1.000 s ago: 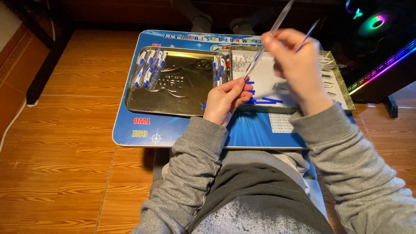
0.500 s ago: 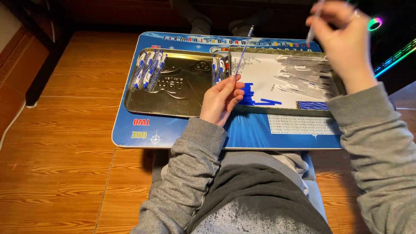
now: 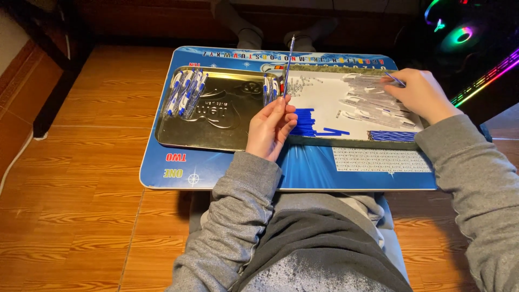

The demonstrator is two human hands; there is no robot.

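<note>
My left hand [image 3: 271,128] holds a thin blue pen refill [image 3: 288,65] upright by its lower end, over the seam between two trays. My right hand [image 3: 419,94] rests on a heap of clear pen barrels [image 3: 367,100] in the right-hand tray [image 3: 351,141], with a thin pen part pinched in its fingers. A pile of blue caps [image 3: 305,121] lies in that tray just right of my left hand. The gold metal tray [image 3: 211,132] on the left carries a bundle of finished blue-and-white pens [image 3: 185,92] and a few more pens [image 3: 270,89] at its right edge.
Both trays stand on a blue lap table [image 3: 227,167] with printed letters and number words, over my lap. Wooden floor surrounds it. Dark furniture [image 3: 48,81] stands at the left; a computer case with coloured glowing fans [image 3: 462,35] sits at the upper right. Someone's socked feet [image 3: 270,35] lie beyond the table.
My right hand has come down from the air onto the clear barrels in the right tray. My left hand now holds the refill upright.
</note>
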